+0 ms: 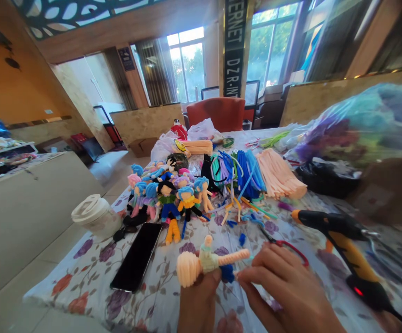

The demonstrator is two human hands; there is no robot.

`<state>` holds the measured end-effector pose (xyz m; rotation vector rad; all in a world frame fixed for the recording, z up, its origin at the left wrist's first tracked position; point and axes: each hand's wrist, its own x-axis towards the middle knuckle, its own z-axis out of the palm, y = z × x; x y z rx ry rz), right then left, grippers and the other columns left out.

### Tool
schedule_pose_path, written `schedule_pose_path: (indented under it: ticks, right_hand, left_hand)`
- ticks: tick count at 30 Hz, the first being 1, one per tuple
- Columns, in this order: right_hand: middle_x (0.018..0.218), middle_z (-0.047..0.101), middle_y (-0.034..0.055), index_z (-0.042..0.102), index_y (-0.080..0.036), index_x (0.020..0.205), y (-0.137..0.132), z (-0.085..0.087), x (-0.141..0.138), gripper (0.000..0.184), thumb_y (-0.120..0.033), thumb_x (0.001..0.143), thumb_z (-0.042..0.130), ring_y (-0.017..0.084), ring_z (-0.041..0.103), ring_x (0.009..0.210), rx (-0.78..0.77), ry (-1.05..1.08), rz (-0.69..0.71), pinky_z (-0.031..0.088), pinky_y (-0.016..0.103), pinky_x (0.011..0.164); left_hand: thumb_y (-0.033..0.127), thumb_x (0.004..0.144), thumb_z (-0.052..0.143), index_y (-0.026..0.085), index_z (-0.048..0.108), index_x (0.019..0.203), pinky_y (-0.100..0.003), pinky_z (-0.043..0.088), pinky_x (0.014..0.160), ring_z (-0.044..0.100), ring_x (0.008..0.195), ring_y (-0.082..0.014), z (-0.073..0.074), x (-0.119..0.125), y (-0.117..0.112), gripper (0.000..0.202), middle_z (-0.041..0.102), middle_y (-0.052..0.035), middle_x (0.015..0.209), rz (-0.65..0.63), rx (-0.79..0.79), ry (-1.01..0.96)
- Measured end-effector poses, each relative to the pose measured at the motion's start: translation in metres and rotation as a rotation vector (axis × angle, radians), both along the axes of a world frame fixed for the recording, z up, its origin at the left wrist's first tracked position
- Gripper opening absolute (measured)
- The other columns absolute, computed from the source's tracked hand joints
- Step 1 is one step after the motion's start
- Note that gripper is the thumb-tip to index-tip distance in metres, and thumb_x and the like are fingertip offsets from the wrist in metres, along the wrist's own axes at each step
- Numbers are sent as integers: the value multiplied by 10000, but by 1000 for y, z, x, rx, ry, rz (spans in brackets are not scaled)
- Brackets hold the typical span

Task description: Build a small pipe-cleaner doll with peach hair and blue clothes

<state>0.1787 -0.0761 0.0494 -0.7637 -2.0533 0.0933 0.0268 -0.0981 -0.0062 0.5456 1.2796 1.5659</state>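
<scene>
Just right of the black phone (137, 257), we have a fuzzy doll (208, 260): round head wound in plump peach chenille, ribbed pale green body, one long peach limb pointing away from the phone, a short stub poking upward. Past the phone's far end, a soft, woolly heap of small dolls (166, 194) crowds together, all bright colours, and farther right of the phone velvety stems (247, 171) fan out in blue and peach bundles. Far right of the phone lies a hard yellow-and-black tool (351, 252). Now the fingers! The left hand (203, 286) grips the doll from below, thumb against its lower side, head turned to the phone end. Farther from the phone, the right hand (284, 286) curls, thumb and fingertips drawn close together beside a tufted blue piece (227, 274) under the long limb; whether they pinch anything, I cannot tell. Most left fingers hide behind the doll, the right hand partly covers the red-handled scissors (304, 258), and both forearms are cut off at the bottom edge.
</scene>
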Motion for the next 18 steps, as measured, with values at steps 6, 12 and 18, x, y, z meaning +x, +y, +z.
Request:
schedule_pose_path:
  ticks: [6,12,18]
  right_hand:
    - [769,606,10,654,-215,884,0,-9,-4,133,-204,933,531,186,481,702,83,-85,-23,315,338,689]
    - [709,574,7,646,-210,814,0,-12,-5,297,-222,994,409,176,434,647,110,-162,-39,272,334,638]
    - [712,575,5,635,-218,783,-1,-10,-5,352,-243,1010,367,173,442,656,97,-159,-49,278,328,660]
  left_hand:
    - [277,590,820,154,758,748,-356,523,774,662,788,-245,3,0,1,210,745,-74,797,-105,67,-213]
    - [247,557,836,154,749,715,-367,519,821,660,802,-237,1,2,2,203,742,-65,787,-73,91,-251]
    - [265,608,807,159,749,752,-331,514,730,668,758,-239,6,2,0,188,740,-63,754,-30,16,-136]
